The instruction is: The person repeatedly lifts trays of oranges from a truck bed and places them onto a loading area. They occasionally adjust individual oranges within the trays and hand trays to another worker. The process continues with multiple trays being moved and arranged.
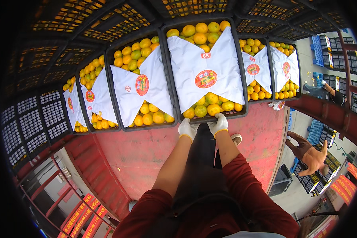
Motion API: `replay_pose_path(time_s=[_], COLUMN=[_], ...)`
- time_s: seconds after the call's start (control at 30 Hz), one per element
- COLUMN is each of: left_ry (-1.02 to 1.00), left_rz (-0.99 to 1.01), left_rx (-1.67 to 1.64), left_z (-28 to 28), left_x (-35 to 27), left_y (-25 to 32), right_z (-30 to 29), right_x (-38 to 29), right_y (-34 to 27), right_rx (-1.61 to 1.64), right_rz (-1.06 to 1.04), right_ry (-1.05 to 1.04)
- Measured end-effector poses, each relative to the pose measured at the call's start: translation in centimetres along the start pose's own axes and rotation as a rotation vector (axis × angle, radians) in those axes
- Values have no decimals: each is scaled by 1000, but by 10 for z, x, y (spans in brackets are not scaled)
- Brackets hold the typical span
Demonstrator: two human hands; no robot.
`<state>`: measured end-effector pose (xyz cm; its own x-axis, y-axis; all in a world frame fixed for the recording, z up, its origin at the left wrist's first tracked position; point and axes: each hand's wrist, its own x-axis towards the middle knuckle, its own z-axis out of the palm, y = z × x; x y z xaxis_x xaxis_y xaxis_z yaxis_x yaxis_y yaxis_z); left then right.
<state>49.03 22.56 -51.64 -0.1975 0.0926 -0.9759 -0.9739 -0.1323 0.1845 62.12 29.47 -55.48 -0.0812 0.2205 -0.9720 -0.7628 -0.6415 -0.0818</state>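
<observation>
Both my hands, in white work gloves with yellow cuffs, are at the near edge of a black plastic crate (245, 89) of orange and green citrus fruit (200, 111). White paper (190, 62) with a red oval label (206, 78) covers the middle of its fruit. My left hand (188, 129) grips the rim at the near left. My right hand (219, 124) grips it farther right, thumb on top and fingers hidden underneath. This crate juts a little towards me from the row beside it.
Similar filled crates (141, 84) flank it in a row, with more stacked crates (116, 17) behind. Underfoot is a worn red metal truck bed (148, 157) with a red side rail (327, 119). Beyond it, two people (311, 154) stand near blue pallets (315, 131) and crate stacks.
</observation>
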Motion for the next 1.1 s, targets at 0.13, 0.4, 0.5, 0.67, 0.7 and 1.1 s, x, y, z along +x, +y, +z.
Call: replay_pose_path(time_s=[0.13, 0.4, 0.5, 0.67, 0.7, 1.1], left_ry=[-10, -148, -131, -110, -189, -105], left_rz=[5, 56, 87, 51, 153, 117], left_rx=[-44, -85, -102, -101, 125, 70], left_z=[7, 1, -4, -13, -15, 0], left_x=[-1, -7, 3, 30, 33, 1], left_y=[-4, -5, -5, -4, -4, -10], right_z=[10, 23, 28, 36, 38, 30], right_x=[0, -25, -18, -8, -8, -11], right_y=[-6, -4, 10, 21, 21, 9], right_rx=[131, 97, 150, 152, 173, 199], right_rz=[55, 225, 122, 20, 24, 10], right_ry=[-28, -236, -178, -71, -37, 86])
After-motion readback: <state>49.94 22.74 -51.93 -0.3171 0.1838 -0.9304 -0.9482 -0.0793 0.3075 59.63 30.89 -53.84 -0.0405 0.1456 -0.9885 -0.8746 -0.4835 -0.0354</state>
